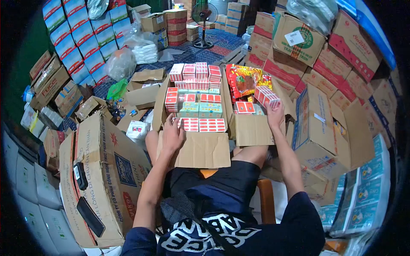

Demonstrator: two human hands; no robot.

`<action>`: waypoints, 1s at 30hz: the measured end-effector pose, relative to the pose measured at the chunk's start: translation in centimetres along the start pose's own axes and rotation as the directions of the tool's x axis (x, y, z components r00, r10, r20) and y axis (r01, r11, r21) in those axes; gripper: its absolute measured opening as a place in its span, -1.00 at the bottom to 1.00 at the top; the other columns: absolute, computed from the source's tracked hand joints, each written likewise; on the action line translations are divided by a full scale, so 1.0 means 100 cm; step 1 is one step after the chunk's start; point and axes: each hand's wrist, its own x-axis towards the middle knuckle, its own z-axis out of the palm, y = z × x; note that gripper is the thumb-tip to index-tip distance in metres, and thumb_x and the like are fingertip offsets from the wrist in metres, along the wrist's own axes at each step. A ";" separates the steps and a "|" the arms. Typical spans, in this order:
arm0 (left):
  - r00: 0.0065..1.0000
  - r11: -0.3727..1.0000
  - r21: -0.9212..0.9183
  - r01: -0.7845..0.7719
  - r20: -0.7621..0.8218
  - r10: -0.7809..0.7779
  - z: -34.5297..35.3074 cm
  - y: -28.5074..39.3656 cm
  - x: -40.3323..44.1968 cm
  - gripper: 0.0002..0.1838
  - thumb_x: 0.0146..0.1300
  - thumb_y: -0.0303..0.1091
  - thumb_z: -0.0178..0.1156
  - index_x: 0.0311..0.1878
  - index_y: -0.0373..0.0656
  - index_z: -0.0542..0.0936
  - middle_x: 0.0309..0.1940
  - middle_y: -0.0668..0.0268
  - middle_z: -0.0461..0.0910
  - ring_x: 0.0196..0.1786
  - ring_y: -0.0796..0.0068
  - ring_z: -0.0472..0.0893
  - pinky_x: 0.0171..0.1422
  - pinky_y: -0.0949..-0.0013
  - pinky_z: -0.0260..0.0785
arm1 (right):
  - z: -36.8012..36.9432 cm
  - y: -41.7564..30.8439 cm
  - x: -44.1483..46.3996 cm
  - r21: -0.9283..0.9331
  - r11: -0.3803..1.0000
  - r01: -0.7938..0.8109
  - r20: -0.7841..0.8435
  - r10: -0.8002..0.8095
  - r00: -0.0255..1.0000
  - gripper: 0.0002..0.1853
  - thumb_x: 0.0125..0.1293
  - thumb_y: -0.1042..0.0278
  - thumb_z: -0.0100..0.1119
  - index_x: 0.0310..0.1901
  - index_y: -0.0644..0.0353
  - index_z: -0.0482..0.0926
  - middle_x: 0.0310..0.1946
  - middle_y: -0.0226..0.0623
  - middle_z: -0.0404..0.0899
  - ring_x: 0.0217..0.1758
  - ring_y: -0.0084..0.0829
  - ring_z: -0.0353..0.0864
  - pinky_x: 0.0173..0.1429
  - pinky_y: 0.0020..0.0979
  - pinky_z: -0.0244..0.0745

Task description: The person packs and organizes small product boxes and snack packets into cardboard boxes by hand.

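An open carton (194, 150) stands before me, filled with rows of red-and-white packs (212, 125) and pale green boxes (210, 110). My left hand (173, 133) lies over its near left corner, fingers stretched out and touching the packs' edge; nothing is gripped. In my right hand (275, 114) is a red-and-white block of small boxes (265, 95), tilted above the second open carton (255, 130). That carton also contains flat red-and-white packs (244, 107) and red-and-yellow food bags (244, 80).
To my left, a tall carton (102, 170) carries a phone (91, 216) and a small black device (80, 176). An open carton (320, 128) stands at right. Stacked cartons (329, 64) rise behind it; a fan (204, 25) stands at the back.
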 end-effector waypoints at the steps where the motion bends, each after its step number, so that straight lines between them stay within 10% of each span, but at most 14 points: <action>1: 1.000 0.996 -0.084 -0.011 -0.004 0.011 0.000 0.003 0.001 -0.50 0.39 -0.38 0.19 0.38 -0.23 0.47 0.41 -0.06 0.35 0.39 -0.10 0.47 0.34 0.01 0.48 | -0.001 -0.011 -0.002 0.155 0.988 -0.018 0.034 0.012 0.999 -0.13 0.22 -0.07 0.51 0.41 0.30 0.36 0.12 0.00 0.57 0.14 -0.12 0.67 0.16 -0.17 0.61; 6: 0.994 0.942 -0.319 -0.102 -0.065 0.086 -0.002 0.025 0.008 -0.44 0.34 -0.45 0.24 0.41 -0.25 0.43 0.44 -0.01 0.31 0.38 0.02 0.50 0.39 0.10 0.45 | -0.004 -0.070 -0.020 0.582 0.808 -0.088 0.198 -0.036 0.980 -0.15 0.26 0.02 0.53 0.41 0.34 0.33 0.03 -0.14 0.54 -0.05 -0.36 0.73 -0.11 -0.38 0.71; 13: 0.997 0.895 -0.443 -0.058 -0.074 0.028 -0.017 0.047 0.005 -0.24 0.32 -0.37 0.35 0.54 -0.23 0.28 0.37 0.00 0.40 0.37 0.13 0.49 0.44 0.17 0.37 | -0.026 -0.170 -0.070 0.701 0.692 -0.171 0.500 -0.306 0.810 -0.12 0.26 0.20 0.53 0.50 0.29 0.24 0.18 -0.08 0.51 0.08 -0.35 0.65 -0.01 -0.36 0.68; 19: 1.000 0.845 -0.534 -0.017 -0.013 0.012 -0.013 0.050 0.002 -0.23 0.36 -0.37 0.34 0.56 -0.30 0.25 0.32 -0.08 0.50 0.31 0.12 0.56 0.37 0.16 0.43 | 0.005 -0.172 -0.131 0.655 0.752 -0.074 0.551 -0.410 0.727 -0.13 0.28 0.21 0.51 0.52 0.24 0.25 0.27 -0.07 0.48 0.09 -0.37 0.66 0.08 -0.34 0.64; 22: 0.960 0.728 -0.636 0.256 0.257 -0.113 -0.004 0.040 -0.003 -0.25 0.41 -0.36 0.30 0.59 -0.28 0.23 0.26 -0.05 0.58 0.22 0.15 0.64 0.30 0.17 0.48 | 0.015 -0.159 -0.144 0.653 0.750 -0.103 0.587 -0.416 0.695 -0.17 0.33 0.23 0.46 0.53 0.22 0.23 0.33 -0.01 0.43 0.19 -0.23 0.61 0.17 -0.28 0.62; 24: 0.955 0.746 -0.617 0.252 0.283 -0.088 0.002 0.041 -0.004 -0.27 0.43 -0.38 0.29 0.59 -0.26 0.24 0.20 0.01 0.61 0.18 0.23 0.64 0.27 0.23 0.49 | 0.022 -0.142 -0.146 0.657 0.730 -0.188 0.622 -0.383 0.683 -0.21 0.38 0.25 0.38 0.54 0.20 0.21 0.45 0.12 0.32 0.41 0.06 0.49 0.31 -0.15 0.58; 30: 0.933 0.843 -0.515 0.154 0.356 0.048 0.031 0.045 -0.017 -0.31 0.48 -0.47 0.19 0.62 -0.20 0.20 0.19 0.11 0.63 0.13 0.41 0.63 0.22 0.36 0.50 | 0.023 -0.136 -0.158 0.512 0.859 0.015 0.556 -0.344 0.757 -0.25 0.42 0.46 0.25 0.56 0.25 0.14 0.52 0.09 0.22 0.52 0.04 0.35 0.52 -0.15 0.33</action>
